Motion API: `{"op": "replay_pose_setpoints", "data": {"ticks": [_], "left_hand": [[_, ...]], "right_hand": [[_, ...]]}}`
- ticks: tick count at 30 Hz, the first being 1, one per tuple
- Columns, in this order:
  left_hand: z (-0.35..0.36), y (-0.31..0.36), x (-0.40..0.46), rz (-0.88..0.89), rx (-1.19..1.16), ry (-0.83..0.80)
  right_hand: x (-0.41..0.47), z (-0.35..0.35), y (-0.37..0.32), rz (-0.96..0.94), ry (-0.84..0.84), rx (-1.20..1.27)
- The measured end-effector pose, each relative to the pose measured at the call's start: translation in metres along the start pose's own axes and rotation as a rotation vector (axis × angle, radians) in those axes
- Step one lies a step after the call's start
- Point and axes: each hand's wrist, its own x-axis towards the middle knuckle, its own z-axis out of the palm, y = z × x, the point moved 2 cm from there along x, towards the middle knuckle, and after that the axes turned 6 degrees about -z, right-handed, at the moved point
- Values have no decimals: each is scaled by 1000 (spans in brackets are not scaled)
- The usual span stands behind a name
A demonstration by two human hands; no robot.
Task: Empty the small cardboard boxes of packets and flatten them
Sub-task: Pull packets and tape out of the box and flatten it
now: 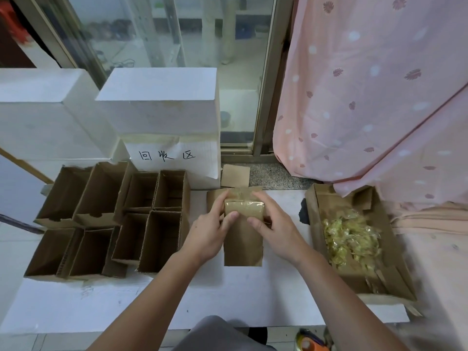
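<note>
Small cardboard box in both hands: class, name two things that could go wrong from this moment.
1. Both the left hand and right hand grip the small cardboard box at its taped top; pulling hard could tear the flap rather than open it.
2. It is held over the table, not the tray of packets; any packets inside might spill onto the table.

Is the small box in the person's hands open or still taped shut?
Shut, as far as visible: the small box shows shiny tape across its closed top face, gripped by the left hand and right hand. Contents cannot be seen.
</note>
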Motion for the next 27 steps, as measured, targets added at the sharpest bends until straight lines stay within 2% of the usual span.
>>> {"op": "replay_pose_setpoints", "data": {"ticks": [5,9,14,21,23,27], "left_hand": [[-1,2,1,-48,31,-1],[-1,10,-5,-56,120,9],[0,13,-10,-49,152,13],[1,15,-12,-26,191,18],[0,10,-12,-33,155,9],[-7,-1,-12,-75,-39,-3]], "right_hand": [[5,-10,-9,17,-17,-76],[9,-15,-7,61,98,-127],[11,-15,-2,39,96,-192],[7,-5,-8,13,226,-318],[4,-7,-10,6,211,-291],[1,-19,-10,65,65,-68]]}}
